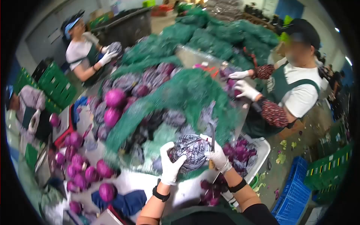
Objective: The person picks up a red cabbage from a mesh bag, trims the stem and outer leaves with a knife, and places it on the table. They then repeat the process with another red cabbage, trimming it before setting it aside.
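Note:
A red cabbage [190, 153] with dull, wrinkled outer leaves is between my two gloved hands, above the edge of the worktable. My left hand [171, 162] grips it from the left, thumb and fingers curved round its side. On the other side, my right hand [216, 154] holds what looks like a knife [212, 137], its dark, narrow blade pointing up, while the fingers touch the cabbage. Behind the cabbage, a green net sack [180, 99] lies over loose purple leaves. Peeled, shiny red cabbages [79, 165] sit on the table to the left.
A white basket [264, 150] with purple trimmings stands to my right, near a blue crate [290, 191] and green crates [330, 168]. Co-workers stand at right [288, 82], far left [84, 52] and left edge [28, 108]. Full net sacks [225, 35] are piled behind.

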Tool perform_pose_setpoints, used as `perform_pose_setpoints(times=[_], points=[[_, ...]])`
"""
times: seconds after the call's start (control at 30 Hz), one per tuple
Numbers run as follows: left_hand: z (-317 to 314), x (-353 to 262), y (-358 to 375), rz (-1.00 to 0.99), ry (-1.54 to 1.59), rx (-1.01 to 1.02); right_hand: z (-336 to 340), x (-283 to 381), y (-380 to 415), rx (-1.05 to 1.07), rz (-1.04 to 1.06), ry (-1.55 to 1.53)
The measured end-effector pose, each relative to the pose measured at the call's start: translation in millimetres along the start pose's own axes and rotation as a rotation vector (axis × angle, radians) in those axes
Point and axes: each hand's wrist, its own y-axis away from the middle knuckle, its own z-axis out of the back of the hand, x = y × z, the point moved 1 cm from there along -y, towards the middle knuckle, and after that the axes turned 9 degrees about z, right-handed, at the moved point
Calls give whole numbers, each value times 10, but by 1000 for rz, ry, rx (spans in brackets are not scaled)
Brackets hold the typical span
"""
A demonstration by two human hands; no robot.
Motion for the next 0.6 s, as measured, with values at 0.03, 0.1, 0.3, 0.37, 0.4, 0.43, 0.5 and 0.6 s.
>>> perform_pose_setpoints(times=[0.03,0.1,0.3,0.37,0.4,0.43,0.5,0.6], points=[[102,-124,204,39,54,-22,-125,0,74,58,89,3],[380,-131,577,72,108,-136,-397,-36,306,155,89,-23],[984,388,1621,272,-11,-270,-944,-512,989,476,130,148],[888,-537,1873,736,-496,-234,-912,-887,1193,600,6,402],[1017,-17,2017,423,-731,-284,-933,-955,1257,605,75,363],[1013,-269,2040,459,-858,-162,-962,-835,1275,624,-7,314],[1012,133,2079,94,-837,-144,-1131,-469,1285,552,97,242],[882,178,1988,-162,-825,108,-1048,-498,1294,663,371,814]])
